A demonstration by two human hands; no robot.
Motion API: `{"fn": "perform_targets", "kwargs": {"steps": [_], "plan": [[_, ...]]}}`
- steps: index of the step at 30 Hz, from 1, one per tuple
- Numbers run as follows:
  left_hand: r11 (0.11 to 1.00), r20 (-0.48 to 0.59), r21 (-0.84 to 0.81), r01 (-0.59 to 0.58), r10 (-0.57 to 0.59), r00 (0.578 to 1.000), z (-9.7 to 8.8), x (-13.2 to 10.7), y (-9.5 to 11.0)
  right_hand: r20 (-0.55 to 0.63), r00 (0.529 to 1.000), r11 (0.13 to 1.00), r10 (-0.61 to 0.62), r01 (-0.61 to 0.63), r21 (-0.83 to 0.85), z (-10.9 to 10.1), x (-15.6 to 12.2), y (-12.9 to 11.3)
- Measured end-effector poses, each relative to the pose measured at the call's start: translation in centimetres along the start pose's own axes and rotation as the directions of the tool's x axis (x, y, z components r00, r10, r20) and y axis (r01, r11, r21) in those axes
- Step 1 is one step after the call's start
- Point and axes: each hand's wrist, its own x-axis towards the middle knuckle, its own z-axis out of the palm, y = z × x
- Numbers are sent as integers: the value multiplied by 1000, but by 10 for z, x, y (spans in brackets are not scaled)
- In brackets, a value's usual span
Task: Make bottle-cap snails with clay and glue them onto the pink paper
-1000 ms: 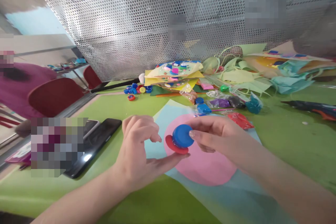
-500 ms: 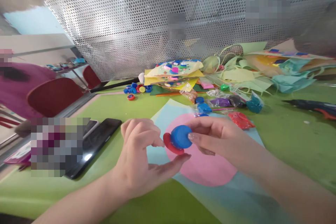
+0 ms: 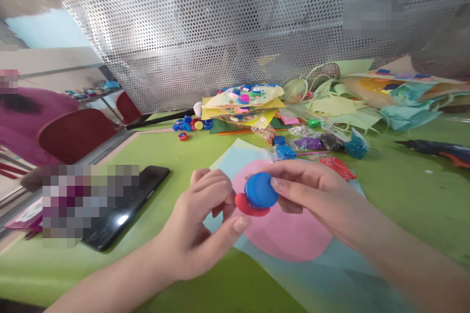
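Note:
My right hand (image 3: 304, 188) pinches a blue bottle cap (image 3: 261, 190) between thumb and fingers, its flat top facing me. A curved red strip that looks like modelling clay (image 3: 251, 205) runs along the cap's lower left rim. My left hand (image 3: 211, 220) is just left of it, fingers curled and thumb held apart, with nothing between them. Its fingertips are close to the strip's left end; whether they touch I cannot tell. Beneath both hands lies a pink paper circle (image 3: 293, 239) on a light blue sheet (image 3: 352, 264).
A black phone (image 3: 147, 190) rests on the green table (image 3: 154, 151) at left. Farther back are loose bottle caps (image 3: 187, 123), decorated papers (image 3: 242, 102), bagged clay (image 3: 308, 144) and pale green bags (image 3: 341, 105). A glue gun (image 3: 433, 147) lies at right. A person in pink (image 3: 33, 117) is beyond.
The cap with the red strip has shifted slightly right and turned. My left thumb has moved down and left, off the strip, and the left fingers have curled more.

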Motion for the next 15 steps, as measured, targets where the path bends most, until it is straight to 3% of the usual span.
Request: {"fn": "perform_targets", "kwargs": {"steps": [8,15], "plan": [[981,-110,178,-77,98,989,3,2,1,35,998,995,-53,56,-83,2,-2,-4],[985,-101,160,-70,87,991,1,1,1,40,998,994,-47,51,-100,3,-1,-5]]}}
